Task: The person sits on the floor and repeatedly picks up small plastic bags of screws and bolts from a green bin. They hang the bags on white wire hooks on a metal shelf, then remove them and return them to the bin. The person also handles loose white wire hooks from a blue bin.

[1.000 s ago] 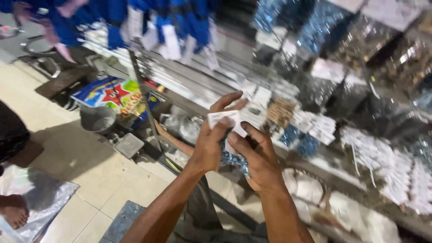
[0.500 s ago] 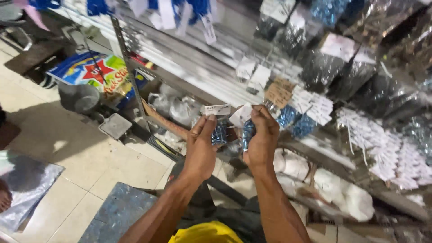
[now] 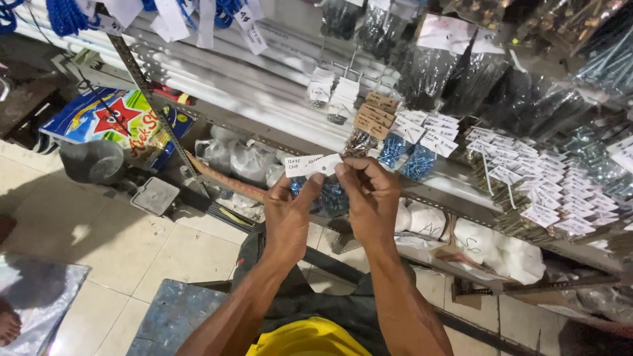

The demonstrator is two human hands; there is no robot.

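Note:
My left hand [image 3: 287, 221] and my right hand [image 3: 370, 201] are raised side by side in front of a metal rack. Between their fingertips they hold a small clear bag of blue screws [image 3: 328, 192] topped by a white paper tag [image 3: 311, 165]. The left thumb and fingers pinch the bag's left side, and the right fingers pinch the tag's right end. Much of the bag is hidden behind my fingers.
The rack [image 3: 435, 194] carries many hanging bags of screws and nails with white tags [image 3: 521, 175] and brown tags [image 3: 372, 117]. White sacks [image 3: 488, 240] lie on the lower shelf. A colourful star-printed bag [image 3: 112, 122] and a grey bucket [image 3: 92, 161] stand at left on the tiled floor.
My hands have come closer together and both now grip one tagged bag of blue screws. The view has shifted slightly along the rack.

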